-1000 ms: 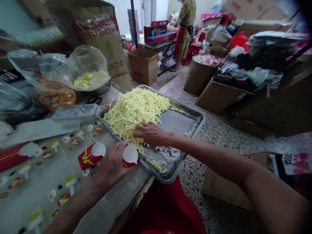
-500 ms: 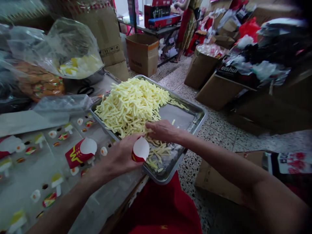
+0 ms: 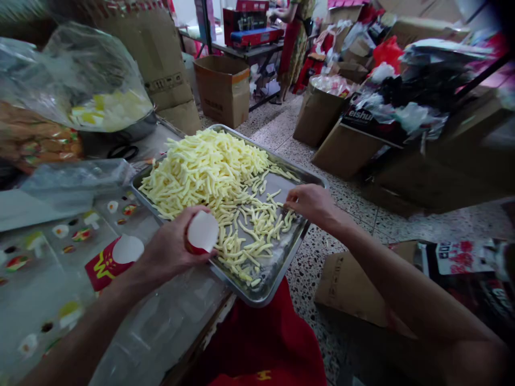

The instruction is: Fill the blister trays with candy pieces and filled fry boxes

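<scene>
My left hand (image 3: 175,241) is wrapped round a red paper fries carton (image 3: 202,231), whose white inside faces up; no fries show in it. Beside it, a metal tray (image 3: 257,301) carries a large heap of pale yellow fry-shaped sticks (image 3: 207,169). Looser sticks (image 3: 253,230) lie scattered over the tray's right half. Over the tray's right side is my right hand (image 3: 316,203), fingers curled together at the edge of the loose sticks; whether one is pinched in them is hidden. A second red carton (image 3: 110,260) with a yellow logo lies on the table, partly behind my left forearm.
Plastic-covered table (image 3: 153,327) extends left. Behind it are black-handled scissors (image 3: 123,153), a clear bag (image 3: 108,102) over a metal bowl, and stacked boxes. Cardboard boxes (image 3: 221,91) stand on the speckled floor ahead and right. A person (image 3: 295,45) stands by a red machine.
My right hand has moved right, away from the heap, and more sticks now lie spread across the tray. The left hand still holds the carton. The view has shifted slightly right.
</scene>
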Available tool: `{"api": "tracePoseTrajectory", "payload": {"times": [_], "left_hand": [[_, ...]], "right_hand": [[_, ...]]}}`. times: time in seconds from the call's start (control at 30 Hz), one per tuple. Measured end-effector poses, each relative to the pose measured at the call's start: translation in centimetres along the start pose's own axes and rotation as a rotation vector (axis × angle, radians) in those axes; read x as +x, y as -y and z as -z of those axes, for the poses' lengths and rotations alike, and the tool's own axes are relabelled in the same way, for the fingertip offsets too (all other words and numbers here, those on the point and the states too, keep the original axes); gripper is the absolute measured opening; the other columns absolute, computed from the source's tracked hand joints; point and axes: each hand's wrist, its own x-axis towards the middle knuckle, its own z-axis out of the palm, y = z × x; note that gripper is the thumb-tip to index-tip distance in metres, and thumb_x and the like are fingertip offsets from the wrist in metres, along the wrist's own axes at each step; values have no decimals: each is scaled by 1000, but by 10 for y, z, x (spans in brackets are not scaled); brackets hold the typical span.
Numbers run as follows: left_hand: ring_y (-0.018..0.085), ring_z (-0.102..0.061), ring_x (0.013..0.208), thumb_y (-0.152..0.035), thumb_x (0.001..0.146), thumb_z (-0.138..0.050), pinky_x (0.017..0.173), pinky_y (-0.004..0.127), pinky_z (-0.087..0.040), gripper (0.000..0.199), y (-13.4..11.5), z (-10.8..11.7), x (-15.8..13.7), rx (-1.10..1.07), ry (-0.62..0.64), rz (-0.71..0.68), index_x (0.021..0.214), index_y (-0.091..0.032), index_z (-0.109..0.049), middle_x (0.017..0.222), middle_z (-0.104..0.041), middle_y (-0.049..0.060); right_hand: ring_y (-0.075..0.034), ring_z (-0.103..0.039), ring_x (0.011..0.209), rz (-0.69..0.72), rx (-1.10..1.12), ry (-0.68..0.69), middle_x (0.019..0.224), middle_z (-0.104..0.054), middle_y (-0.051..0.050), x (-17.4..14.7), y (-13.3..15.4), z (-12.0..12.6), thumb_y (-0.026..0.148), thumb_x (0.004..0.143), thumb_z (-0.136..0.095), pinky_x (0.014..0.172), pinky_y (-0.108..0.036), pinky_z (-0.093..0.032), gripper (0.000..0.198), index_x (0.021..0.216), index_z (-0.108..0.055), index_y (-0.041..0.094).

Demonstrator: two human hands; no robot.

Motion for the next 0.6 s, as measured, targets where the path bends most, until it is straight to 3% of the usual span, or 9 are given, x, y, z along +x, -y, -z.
{"api": "tracePoseTrajectory", "payload": {"times": [0.07,0.17,0.27,0.37,0.47,0.6], "left_hand": [[27,-67,104,-54,67,-82,88,38,-56,76,13,15,-5,-29,-82,117,130,-25,-51,123,-66,5],[26,-67,94,-59,65,-83,80,37,-57,78,14,19,-7,-13,-123,171,127,-25,-52,116,-66,4],[26,-67,97,-56,65,-84,83,36,-55,74,-9,-11,0,-4,51,25,124,-25,-52,115,-66,4],[27,-64,109,-48,62,-86,95,38,-52,76,-33,-57,13,-52,317,-200,126,-25,-52,123,-65,6],[30,-64,110,-41,60,-87,97,42,-51,75,-38,-82,26,-5,402,-293,124,-23,-53,121,-66,9],[29,-63,114,-46,64,-86,98,43,-50,77,-26,-73,33,23,206,-223,128,-24,-49,127,-64,9]], "right_hand": [[-21,-65,74,-7,94,-85,82,-74,-5,0,-8,2,29,85,-73,65,-31,-42,12,89,-80,21],[-18,-64,73,130,272,-96,87,-74,-5,-4,0,-5,29,85,-74,67,-30,-45,15,96,-79,20],[-17,-64,80,374,311,42,102,-71,-6,0,19,-23,26,87,-74,74,-30,-48,18,104,-79,24],[-22,-61,105,552,283,78,123,-65,-7,22,23,-33,22,90,-71,89,-35,-48,24,112,-78,30],[-22,-59,113,526,427,-22,132,-62,-7,43,7,-24,19,92,-67,92,-35,-48,26,112,-78,30],[-15,-61,77,319,608,-99,98,-72,-5,37,-18,-7,26,90,-69,71,-30,-48,19,105,-79,23]]}}
